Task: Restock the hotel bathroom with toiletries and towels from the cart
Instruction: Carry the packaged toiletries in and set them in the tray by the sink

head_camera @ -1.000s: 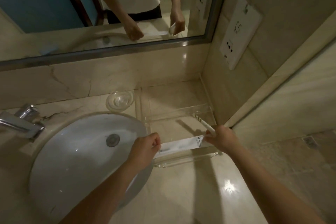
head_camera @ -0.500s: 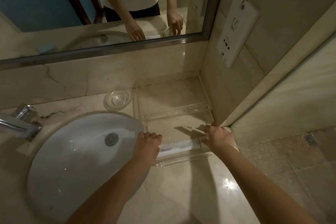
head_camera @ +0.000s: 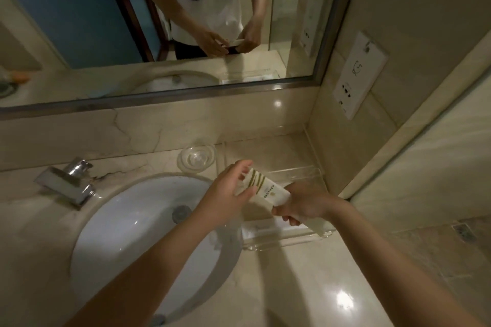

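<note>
The white, gold-striped packet (head_camera: 265, 190) slants from lower right to upper left above the clear tray (head_camera: 292, 240), its near part gripped by the curled right hand (head_camera: 305, 204), while the left hand (head_camera: 225, 194) touches its far end with spread, nearly straight fingers.

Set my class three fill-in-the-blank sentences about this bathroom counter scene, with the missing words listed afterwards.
1. The right hand grips a striped packet whose far end the left hand touches; a second packet lies flat in the clear ___.
2. The faucet stands on the ___ side of the sink basin.
3. The socket plate is mounted to the ___ of the mirror.
Missing words: tray; left; right.
</note>
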Motion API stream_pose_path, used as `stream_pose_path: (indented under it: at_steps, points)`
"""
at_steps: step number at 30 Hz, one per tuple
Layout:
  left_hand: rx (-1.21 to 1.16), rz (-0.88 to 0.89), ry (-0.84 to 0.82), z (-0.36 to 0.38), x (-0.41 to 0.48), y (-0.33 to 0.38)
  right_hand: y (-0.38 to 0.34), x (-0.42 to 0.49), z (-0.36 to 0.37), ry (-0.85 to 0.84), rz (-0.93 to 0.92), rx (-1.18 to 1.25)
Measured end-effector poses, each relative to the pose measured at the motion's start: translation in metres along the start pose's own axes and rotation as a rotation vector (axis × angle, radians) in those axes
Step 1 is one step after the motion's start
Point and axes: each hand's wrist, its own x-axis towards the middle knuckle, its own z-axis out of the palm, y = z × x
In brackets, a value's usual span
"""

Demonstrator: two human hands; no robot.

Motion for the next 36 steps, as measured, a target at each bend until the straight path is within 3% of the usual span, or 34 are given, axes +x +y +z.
stream_pose_path:
  at_steps: [6, 11, 15, 18, 22, 28, 36]
  points:
    - [0.017, -0.065, -0.029, -0.016, -0.014, -0.008, -0.015, 0.005, 0.020, -0.037, -0.023, -0.137]
    - [-0.022, -0.176, -0.061, -0.014, -0.021, -0.026, 0.003, 0.001, 0.015, 0.279, -0.016, -0.519]
    - [-0.042, -0.253, -0.056, -0.005, -0.016, -0.043, 0.028, 0.001, 0.014, 0.357, -0.080, -0.519]
    - [-0.017, -0.284, -0.046, 0.008, -0.012, -0.053, 0.050, 0.010, 0.010, 0.412, -0.120, -0.355]
    - [0.222, -0.213, -0.119, 0.031, -0.006, -0.057, 0.076, 0.031, 0.010, 0.474, -0.096, -0.253]
    - [0.662, -0.029, -0.072, 0.058, 0.011, -0.067, 0.102, 0.063, 0.013, 0.456, -0.059, -0.244]
    - [0.978, -0.046, -0.230, 0.070, 0.028, -0.081, 0.104, 0.084, 0.018, 0.468, 0.043, -0.354]
